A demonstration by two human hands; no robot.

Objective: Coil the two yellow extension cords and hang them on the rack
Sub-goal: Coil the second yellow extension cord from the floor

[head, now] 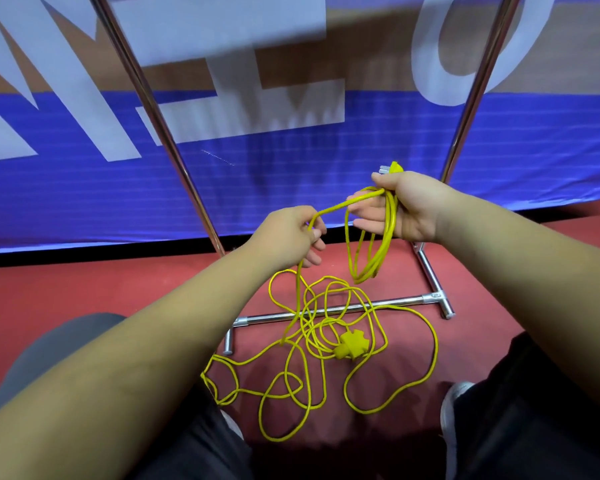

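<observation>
My right hand [409, 206] grips a few hanging loops of a yellow extension cord [371, 258], with the plug [392, 167] sticking up above my fist. My left hand [288, 237] pinches the same cord a short way along, and the strand runs between both hands. From my left hand the cord drops to a loose yellow tangle [326, 341] on the red floor, where a yellow socket block [349, 345] lies. The metal rack [326, 310] stands behind the tangle, its base bar partly under the cord. I cannot tell one cord from a second in the pile.
Two chrome uprights of the rack, the left one [160, 133] and the right one [471, 98], rise in front of a blue banner [291, 188] with white letters. My legs and a grey shoe [454, 403] flank the tangle on the red floor [84, 289].
</observation>
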